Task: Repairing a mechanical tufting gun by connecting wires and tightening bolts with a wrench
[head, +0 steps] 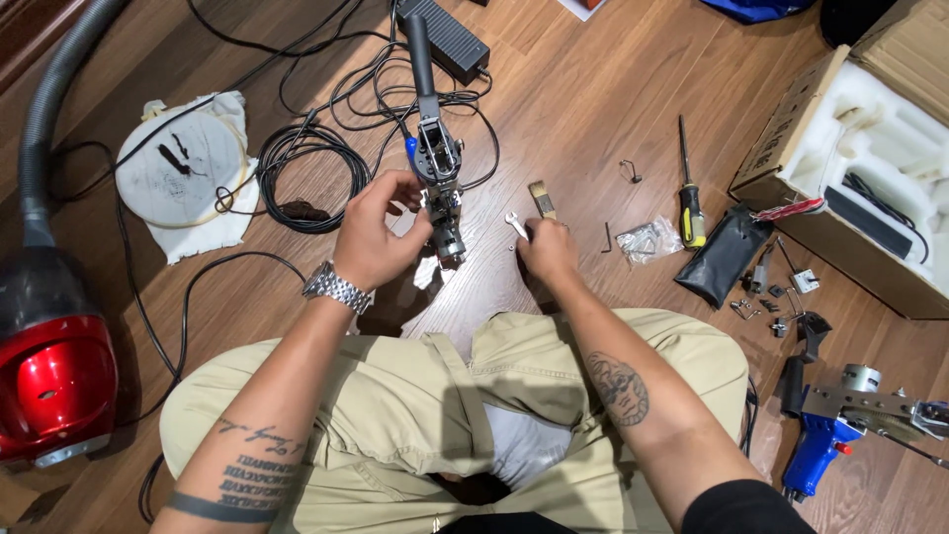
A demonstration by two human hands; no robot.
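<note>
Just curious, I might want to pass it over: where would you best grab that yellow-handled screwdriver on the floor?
Take the screwdriver by its thick yellow-and-black handle, the end nearer the person, coming from above. The thin shaft points away and gives little to hold. The handle's left side is open floor; the black pouch lies close on its right.

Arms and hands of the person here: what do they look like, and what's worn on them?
Both hands are bare, no gloves. The left hand has a silver metal-link watch at the wrist; its forearm carries dark tattoos: a line of script, a block of lettering and a solid band near the elbow. The right hand has no watch; its forearm bears a round, shaded tattoo. A black short sleeve shows on the right arm.
</note>
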